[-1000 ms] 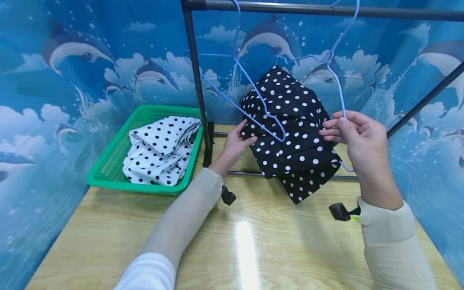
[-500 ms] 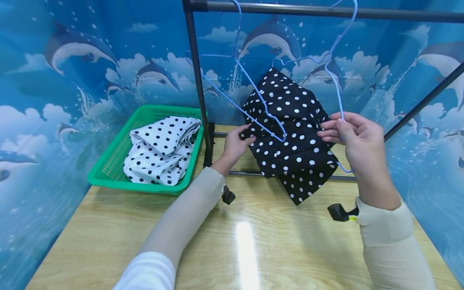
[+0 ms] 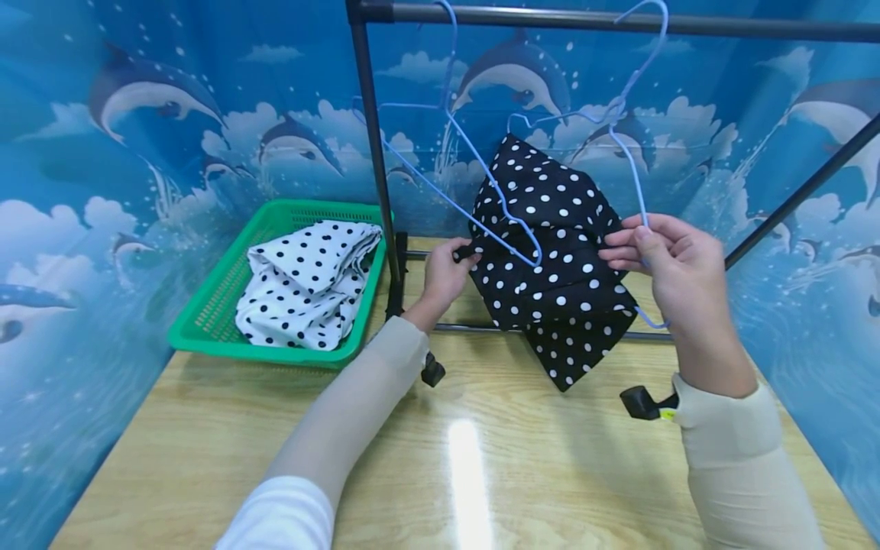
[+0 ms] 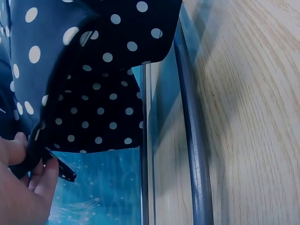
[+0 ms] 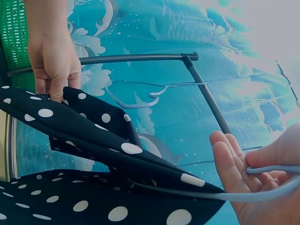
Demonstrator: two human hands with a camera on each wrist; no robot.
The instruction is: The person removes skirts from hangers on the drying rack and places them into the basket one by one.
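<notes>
A black cloth with white polka dots (image 3: pixel 550 237) hangs draped over the lower bar of a blue wire hanger (image 3: pixel 632 160), which hooks on the rack's top rail. My left hand (image 3: pixel 445 276) pinches the cloth's left edge; in the left wrist view a small folded end of cloth (image 4: pixel 65 172) sticks out past the fingers. My right hand (image 3: pixel 677 263) holds the hanger's right side between thumb and fingers, close to the cloth. In the right wrist view the hanger wire (image 5: pixel 262 194) runs from the right hand into the cloth's fold.
A second blue hanger (image 3: pixel 481 164) hangs bare to the left, overlapping the cloth in the head view. A green basket (image 3: pixel 206 347) at the left holds a white cloth with black dots (image 3: pixel 309 283). The black rack (image 3: pixel 374 137) stands on the wooden table (image 3: pixel 385 473).
The right hand and its hanger have shifted slightly left, the hook sliding along the rail. The left hand has closed on the cloth's left edge and gathered it.
</notes>
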